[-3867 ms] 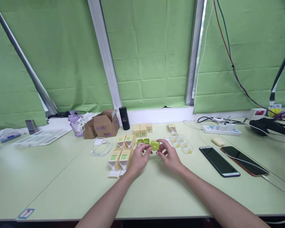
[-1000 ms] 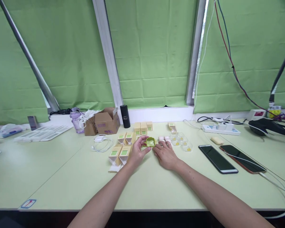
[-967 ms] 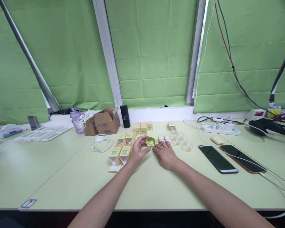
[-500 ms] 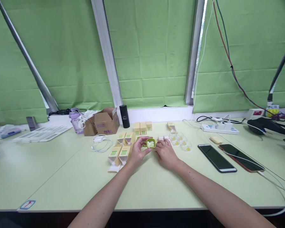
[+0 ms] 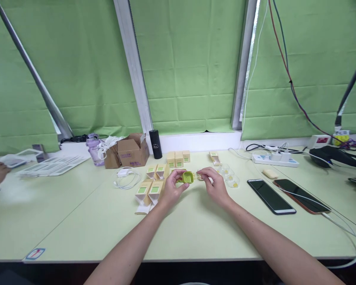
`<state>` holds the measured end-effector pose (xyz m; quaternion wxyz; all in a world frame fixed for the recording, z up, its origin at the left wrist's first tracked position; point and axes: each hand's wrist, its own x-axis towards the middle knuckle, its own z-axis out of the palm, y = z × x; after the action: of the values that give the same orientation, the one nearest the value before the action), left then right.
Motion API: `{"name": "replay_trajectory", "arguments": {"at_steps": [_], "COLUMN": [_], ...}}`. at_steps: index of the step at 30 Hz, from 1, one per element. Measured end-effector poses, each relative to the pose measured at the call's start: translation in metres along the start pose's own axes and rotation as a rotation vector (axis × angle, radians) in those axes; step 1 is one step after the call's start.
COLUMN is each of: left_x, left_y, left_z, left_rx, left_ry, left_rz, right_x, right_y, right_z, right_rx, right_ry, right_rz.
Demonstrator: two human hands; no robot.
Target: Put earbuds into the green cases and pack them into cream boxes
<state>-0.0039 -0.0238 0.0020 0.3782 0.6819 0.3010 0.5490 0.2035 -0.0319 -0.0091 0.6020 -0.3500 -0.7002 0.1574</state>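
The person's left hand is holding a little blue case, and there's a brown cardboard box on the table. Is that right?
Not quite: the little case is green, not blue, as the head view shows. The left hand is holding it, and a brown cardboard box is on the table.

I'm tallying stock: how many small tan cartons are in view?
8: four cartons left of the left hand, three cartons farther back, and one carton beyond the right hand; hands may hide more.
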Motion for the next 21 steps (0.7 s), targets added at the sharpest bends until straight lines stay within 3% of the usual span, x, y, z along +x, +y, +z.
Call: {"name": "replay_trajectory", "arguments": {"at_steps": [14, 21], "left_x": [-0.003, -0.004], "left_y": [0.006, 0.009], "left_z": [0.005, 0.006], "left_rx": [0.048, 0.065], "left_ry": [-0.031, -0.045], "left_rz": [0.012, 0.003], "right_x": [-0.002, 0.003], "right_y": [-0.012, -0.015], "right_z": [0.010, 0.010], "right_rx": [0.342, 0.550], "right_ry": [0.000, 0.077], "right_rz": [0.276, 0.447]}}
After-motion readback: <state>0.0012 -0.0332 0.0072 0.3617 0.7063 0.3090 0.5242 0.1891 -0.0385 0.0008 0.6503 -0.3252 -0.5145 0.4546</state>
